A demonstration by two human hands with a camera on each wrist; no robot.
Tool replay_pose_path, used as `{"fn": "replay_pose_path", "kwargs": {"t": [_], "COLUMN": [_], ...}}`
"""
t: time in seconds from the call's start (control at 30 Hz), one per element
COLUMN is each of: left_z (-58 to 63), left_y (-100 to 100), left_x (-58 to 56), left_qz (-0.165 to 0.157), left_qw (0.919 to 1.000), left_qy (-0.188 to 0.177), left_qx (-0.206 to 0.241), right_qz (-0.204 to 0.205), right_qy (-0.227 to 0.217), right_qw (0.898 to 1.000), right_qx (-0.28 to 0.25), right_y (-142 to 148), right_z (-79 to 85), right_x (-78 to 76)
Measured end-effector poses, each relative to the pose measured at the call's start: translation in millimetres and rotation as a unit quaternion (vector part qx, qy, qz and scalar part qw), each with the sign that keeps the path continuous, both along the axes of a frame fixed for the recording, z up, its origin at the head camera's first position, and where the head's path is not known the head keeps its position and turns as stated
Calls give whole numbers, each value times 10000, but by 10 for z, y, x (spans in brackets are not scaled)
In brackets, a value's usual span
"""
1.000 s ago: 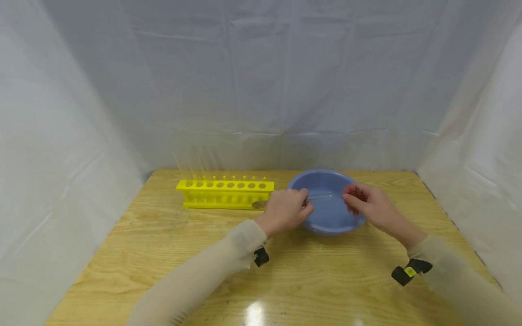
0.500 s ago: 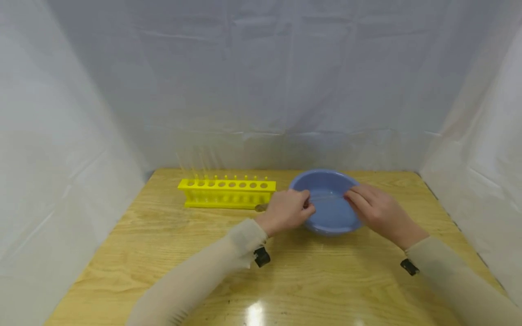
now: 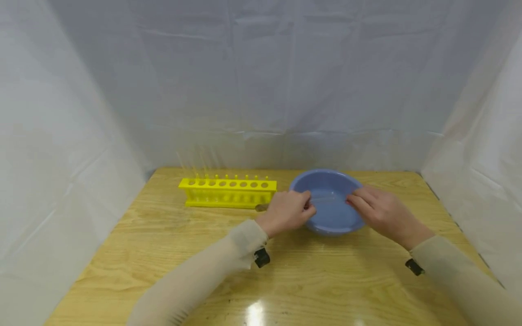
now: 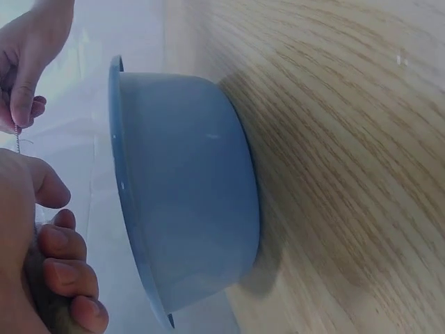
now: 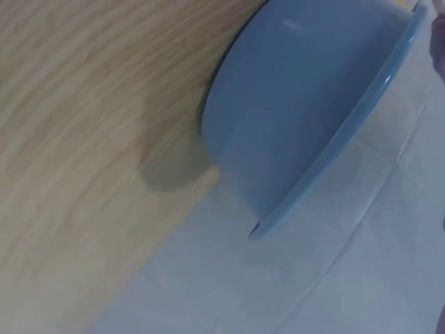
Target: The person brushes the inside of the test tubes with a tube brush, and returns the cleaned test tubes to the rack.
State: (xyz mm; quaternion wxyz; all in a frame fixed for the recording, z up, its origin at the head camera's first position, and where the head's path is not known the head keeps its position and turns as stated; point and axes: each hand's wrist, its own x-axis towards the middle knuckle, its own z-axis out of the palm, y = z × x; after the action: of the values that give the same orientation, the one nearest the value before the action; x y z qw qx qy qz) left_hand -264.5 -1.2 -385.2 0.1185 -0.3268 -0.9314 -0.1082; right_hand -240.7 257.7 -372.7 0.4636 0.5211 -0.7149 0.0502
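Note:
Over the blue basin point(image 3: 332, 229), my left hand point(image 3: 287, 210) grips a clear test tube point(image 3: 262, 207), held level. The tube's end pokes out left of the fist, and something brownish, like bristles, fills it. My right hand point(image 3: 385, 213) is at the basin's right side, fingertips together. In the left wrist view it pinches the twisted wire handle of a test tube brush point(image 4: 17, 139), which runs toward the left fist. The fist hides most of the tube. In the right wrist view only bits of fingers show at the right edge.
A yellow test tube rack point(image 3: 227, 184) stands left of the basin, with several clear tubes point(image 3: 204, 163) upright in its left holes. The wooden table point(image 3: 195, 262) lies under everything, and white sheeting point(image 3: 261, 90) hangs behind and at both sides.
The right hand, with its fingers apart one second ago, closed in on the brush's wire and has since shifted slightly right. The left hand keeps its grip and has hardly moved.

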Motion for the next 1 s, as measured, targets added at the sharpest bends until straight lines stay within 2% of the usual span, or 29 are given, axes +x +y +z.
{"fn": "replay_pose_path", "kwargs": {"t": [0.1, 0.17, 0.23, 0.27, 0.33, 0.4, 0.47, 0.57, 0.67, 0.73, 0.8, 0.83, 0.87, 0.9, 0.93, 1.0], "left_z": [-16, -30, -41, -45, -55, -55, -61, -73, -94, -98, -98, -97, -92, -86, -82, -72], "left_y": [-5, -8, -13, -13, -17, -18, -16, -5, 7, 8, 3, -2, -6, -10, -14, -20], "left_x": [-3, -8, -12, -13, -13, -5, 1, 8, 6, 5, 3, 1, 0, -2, -4, -6], "left_qz": [24, 30, 34, 31, 8, -37, -100, -160, -174, -183, -166, -159, -130, -113, -86, -36], "left_qw": [9997, 9992, 9980, 9972, 9955, 9936, 9907, 9854, 9805, 9795, 9802, 9818, 9836, 9857, 9877, 9911], "left_qy": [164, 303, 466, 548, 720, 898, 1180, 1571, 1841, 1880, 1834, 1753, 1653, 1535, 1411, 1197], "left_qx": [-152, -273, -421, -500, -620, -679, -675, -639, -661, -696, -731, -718, -716, -692, -664, -588], "right_qz": [-157, -301, -421, -472, -628, -762, -823, -667, -350, -171, -80, -62, -64, -79, -117, -238], "right_qy": [-675, -1481, -2486, -3044, -4174, -5163, -6010, -6949, -7589, -7882, -8047, -8063, -8048, -7990, -7892, -7561], "right_qw": [9975, 9880, 9661, 9488, 9012, 8439, 7803, 6884, 6011, 5524, 5205, 5170, 5194, 5289, 5442, 5915], "right_qx": [-144, -324, -551, -701, -986, -1243, -1521, -1971, -2480, -2706, -2855, -2873, -2872, -2861, -2844, -2791], "right_y": [-4, 3, 12, 16, 25, 33, 44, 54, 45, 27, 7, -4, -17, -30, -44, -70], "right_z": [-35, -48, -47, -40, -6, 36, 74, 102, 111, 117, 119, 115, 110, 103, 93, 63], "right_x": [15, 36, 64, 75, 97, 106, 99, 78, 68, 81, 102, 111, 121, 130, 137, 148]}}
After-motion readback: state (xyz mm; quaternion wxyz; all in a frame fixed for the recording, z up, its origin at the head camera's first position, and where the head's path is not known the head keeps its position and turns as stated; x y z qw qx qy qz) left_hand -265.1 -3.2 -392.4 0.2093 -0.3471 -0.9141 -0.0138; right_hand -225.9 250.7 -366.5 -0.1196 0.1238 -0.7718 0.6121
